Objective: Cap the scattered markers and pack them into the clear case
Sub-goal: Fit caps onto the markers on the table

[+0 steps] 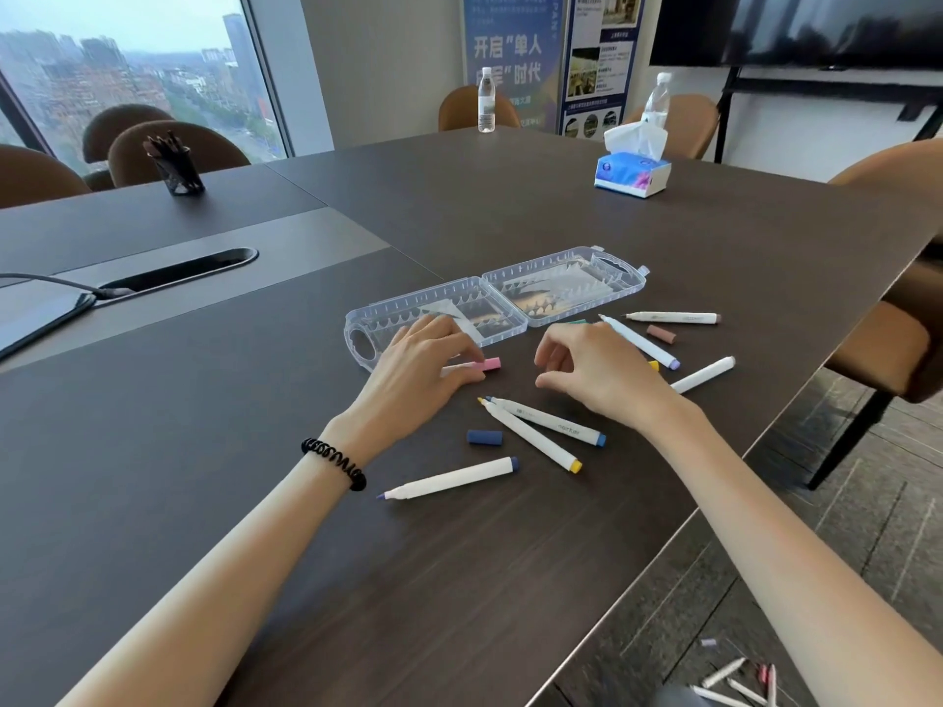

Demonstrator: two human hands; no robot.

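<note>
The clear case (497,298) lies open at the middle of the dark desk (204,477). The left hand (418,372) grasps a pink-capped marker (477,365) just below the case. The right hand (587,369) hovers with fingers curled and holding nothing. Uncapped markers and a blue cap (485,437) lie scattered around both hands.

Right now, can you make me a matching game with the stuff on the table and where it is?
Things:
1. pink marker
2. loose blue cap
3. clear case
4. tissue box

Places:
A. far side of the table, near a water bottle
B. lying open just beyond the hands
C. in the left hand
D. alone on the table, near the left wrist

Pairs: 1-C, 2-D, 3-B, 4-A
</note>
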